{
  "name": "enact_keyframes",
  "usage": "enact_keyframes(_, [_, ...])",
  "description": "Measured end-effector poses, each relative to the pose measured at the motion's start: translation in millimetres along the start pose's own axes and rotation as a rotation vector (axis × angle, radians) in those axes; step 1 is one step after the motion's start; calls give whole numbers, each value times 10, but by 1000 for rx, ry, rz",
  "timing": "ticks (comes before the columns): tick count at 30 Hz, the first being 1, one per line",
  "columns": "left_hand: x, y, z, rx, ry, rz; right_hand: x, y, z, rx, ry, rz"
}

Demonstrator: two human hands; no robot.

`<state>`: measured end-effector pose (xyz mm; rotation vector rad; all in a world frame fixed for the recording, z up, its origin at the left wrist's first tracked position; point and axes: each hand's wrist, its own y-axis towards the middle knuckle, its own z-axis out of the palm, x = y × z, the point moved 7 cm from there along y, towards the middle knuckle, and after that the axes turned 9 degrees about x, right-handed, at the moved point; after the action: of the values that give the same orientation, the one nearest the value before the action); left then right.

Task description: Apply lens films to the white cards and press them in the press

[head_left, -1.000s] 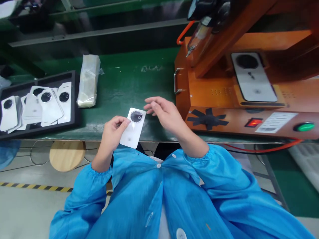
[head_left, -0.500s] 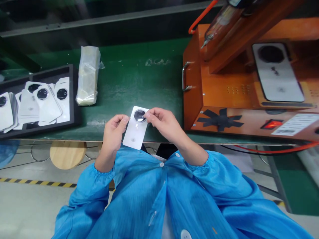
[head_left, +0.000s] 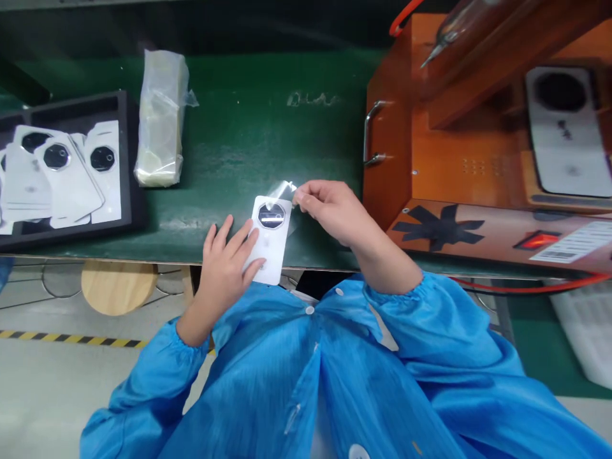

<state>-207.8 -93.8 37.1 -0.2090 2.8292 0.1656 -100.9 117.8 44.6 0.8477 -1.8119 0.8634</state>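
A white phone back cover (head_left: 270, 245) with a round black camera window (head_left: 271, 216) lies at the front edge of the green bench, its lower end past the edge. My left hand (head_left: 227, 258) rests on the cover's left side with fingers spread flat. At its upper right corner, my right hand (head_left: 329, 207) pinches a clear plastic film (head_left: 283, 189). The film is lifted over the top of the cover; whether it still sticks lower down I cannot tell.
A black tray (head_left: 129, 159) with several white covers stands at left, beside a plastic-wrapped block (head_left: 161, 121). On the right is an orange machine (head_left: 389, 140) with a handle and lit red switch, a white phone panel (head_left: 568, 137) on top. A wooden stool (head_left: 117, 287) stands below.
My right hand has drawn a clear film up and right from the cover. The left hand has gone from pinching the cover's edge to lying flat on it. The view has shifted.
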Motion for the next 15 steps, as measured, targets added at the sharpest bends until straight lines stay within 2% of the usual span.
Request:
enact_keyframes(5, [-169,-62,83,-113,-43,-92,30,53,141,108,-155,14])
enact_keyframes(10, [-121,-40,104,-117,-104,-163,49,75,191,175,-240,3])
enact_keyframes(15, [-124,-47,81,-149,-135,-150,63,142,223,179,-355,-9])
